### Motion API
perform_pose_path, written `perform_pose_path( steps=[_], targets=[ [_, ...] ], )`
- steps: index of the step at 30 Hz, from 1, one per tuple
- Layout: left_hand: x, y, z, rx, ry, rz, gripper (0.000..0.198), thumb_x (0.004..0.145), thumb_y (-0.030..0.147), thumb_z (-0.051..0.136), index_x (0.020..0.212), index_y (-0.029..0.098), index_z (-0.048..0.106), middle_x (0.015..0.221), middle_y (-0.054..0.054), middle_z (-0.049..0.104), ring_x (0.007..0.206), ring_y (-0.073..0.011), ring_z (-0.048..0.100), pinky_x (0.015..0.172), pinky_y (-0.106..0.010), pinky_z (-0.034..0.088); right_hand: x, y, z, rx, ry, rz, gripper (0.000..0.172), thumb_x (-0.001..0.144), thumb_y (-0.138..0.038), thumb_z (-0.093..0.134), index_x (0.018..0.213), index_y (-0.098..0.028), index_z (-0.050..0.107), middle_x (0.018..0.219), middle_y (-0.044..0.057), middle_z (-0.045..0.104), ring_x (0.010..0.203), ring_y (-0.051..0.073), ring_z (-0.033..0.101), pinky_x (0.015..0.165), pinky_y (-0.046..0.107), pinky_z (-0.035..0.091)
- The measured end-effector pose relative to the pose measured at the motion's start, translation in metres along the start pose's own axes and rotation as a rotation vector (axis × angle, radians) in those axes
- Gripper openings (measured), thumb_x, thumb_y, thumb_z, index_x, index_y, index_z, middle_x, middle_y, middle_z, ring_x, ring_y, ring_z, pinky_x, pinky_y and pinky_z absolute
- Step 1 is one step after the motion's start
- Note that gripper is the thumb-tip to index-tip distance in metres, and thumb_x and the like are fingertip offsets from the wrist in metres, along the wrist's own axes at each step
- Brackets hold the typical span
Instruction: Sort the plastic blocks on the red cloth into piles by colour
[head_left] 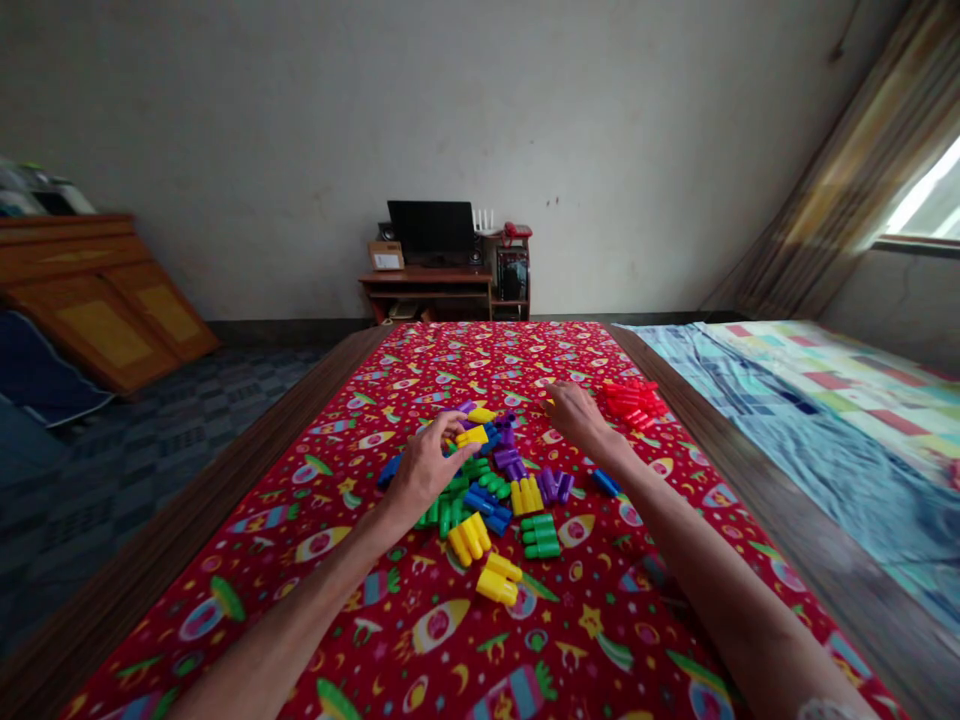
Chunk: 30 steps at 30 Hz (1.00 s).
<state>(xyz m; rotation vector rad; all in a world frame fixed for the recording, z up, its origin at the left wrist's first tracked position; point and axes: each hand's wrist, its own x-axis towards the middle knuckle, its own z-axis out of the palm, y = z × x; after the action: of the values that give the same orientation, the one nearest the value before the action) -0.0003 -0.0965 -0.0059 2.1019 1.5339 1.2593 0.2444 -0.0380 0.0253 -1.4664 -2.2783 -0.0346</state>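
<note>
My left hand (427, 468) is over the left side of a loose pile of plastic building blocks, its thumb and fingers closed round a yellow building block (472, 436). Farther right, my right hand (576, 412) is low over the cloth with its fingers bent down. A bit of a yellow block (550, 402) shows at those fingertips, mostly hidden by the hand. Between the hands lie green blocks (541, 537), blue blocks (487, 508) and purple blocks (555, 487). Several yellow blocks (469, 540) rest at the pile's near side.
A heap of red blocks (634, 402) sits right of my right hand. One blue block (606, 483) lies apart near my right forearm. The red patterned cloth (315, 620) covers a wooden table (686, 420). A bed (825, 400) stands to the right; a desk with a monitor (431, 232) is beyond.
</note>
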Motion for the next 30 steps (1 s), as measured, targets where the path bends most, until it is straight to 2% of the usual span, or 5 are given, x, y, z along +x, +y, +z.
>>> perform_pose_path(
  steps=[7, 13, 20, 25, 30],
  targets=[
    [0.004, 0.002, -0.003, -0.357, -0.059, -0.18, 0.051, 0.071, 0.058, 0.067, 0.101, 0.019, 0.053, 0.09, -0.008, 0.074, 0.081, -0.0236, 0.071, 0.07, -0.034, 0.056, -0.01, -0.064, -0.008, 0.528, -0.276, -0.43, 0.018, 0.085, -0.015, 0.057, 0.096, -0.017, 0.071, 0.07, 0.0, 0.065, 0.058, 0.008, 0.051, 0.058, 0.02, 0.032],
    [0.003, 0.0, -0.007, -0.237, -0.122, -0.064, 0.037, 0.085, 0.051, 0.054, 0.101, 0.018, 0.06, 0.095, -0.009, 0.073, 0.086, -0.0239, 0.071, 0.076, -0.035, 0.057, -0.002, -0.046, 0.004, 0.447, -0.154, -0.359, 0.018, 0.087, -0.019, 0.054, 0.077, -0.015, 0.067, 0.062, -0.001, 0.058, 0.054, 0.008, 0.044, 0.055, 0.02, 0.027],
    [0.006, -0.025, -0.012, 0.284, -0.087, 0.16, 0.024, 0.082, 0.029, 0.054, 0.101, 0.019, 0.066, 0.11, -0.011, 0.068, 0.108, -0.0263, 0.062, 0.099, -0.042, 0.048, 0.014, 0.006, 0.008, -0.132, -0.009, 0.067, 0.026, 0.092, -0.016, 0.041, 0.089, -0.016, 0.067, 0.089, 0.013, 0.068, 0.073, 0.018, 0.057, 0.062, 0.027, 0.034],
    [0.006, -0.045, -0.007, 0.336, -0.103, 0.107, 0.029, 0.079, 0.025, 0.055, 0.105, 0.021, 0.067, 0.108, -0.009, 0.069, 0.104, -0.0249, 0.064, 0.097, -0.039, 0.049, 0.014, 0.026, 0.009, -0.202, -0.061, 0.061, 0.027, 0.092, -0.011, 0.041, 0.091, -0.015, 0.068, 0.099, 0.016, 0.068, 0.089, 0.023, 0.059, 0.074, 0.03, 0.04],
    [0.011, -0.033, -0.011, 0.135, -0.027, -0.008, 0.022, 0.08, 0.036, 0.058, 0.093, 0.023, 0.069, 0.095, -0.006, 0.074, 0.087, -0.0231, 0.069, 0.084, -0.036, 0.055, 0.009, 0.004, -0.002, -0.043, -0.007, -0.04, 0.026, 0.091, -0.013, 0.044, 0.086, -0.014, 0.069, 0.088, 0.012, 0.069, 0.078, 0.018, 0.06, 0.069, 0.025, 0.038]
  ],
)
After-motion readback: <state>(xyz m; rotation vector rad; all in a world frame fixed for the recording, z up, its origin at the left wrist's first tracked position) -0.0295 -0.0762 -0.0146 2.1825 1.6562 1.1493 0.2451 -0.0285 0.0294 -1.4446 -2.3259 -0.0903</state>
